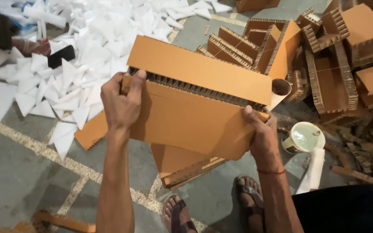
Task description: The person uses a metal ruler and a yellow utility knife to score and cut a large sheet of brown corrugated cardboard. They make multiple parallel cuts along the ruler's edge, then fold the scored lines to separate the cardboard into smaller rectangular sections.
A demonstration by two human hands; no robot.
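I hold a folded brown honeycomb cardboard panel (195,99) up in front of me, its upper flap bent back along a crease that shows the honeycomb core. My left hand (122,103) grips the left end at the crease, thumb on top. My right hand (260,129) clasps the right end at the lower edge. Under the panel, more brown board pieces (182,166) lie on the floor.
A heap of white foam triangles (91,47) covers the floor at the upper left, with a black object (61,56) on it. Folded cardboard corner pieces (333,64) pile up at the right. A tin of white glue (305,137) stands by my right wrist. My sandalled feet (212,207) are below.
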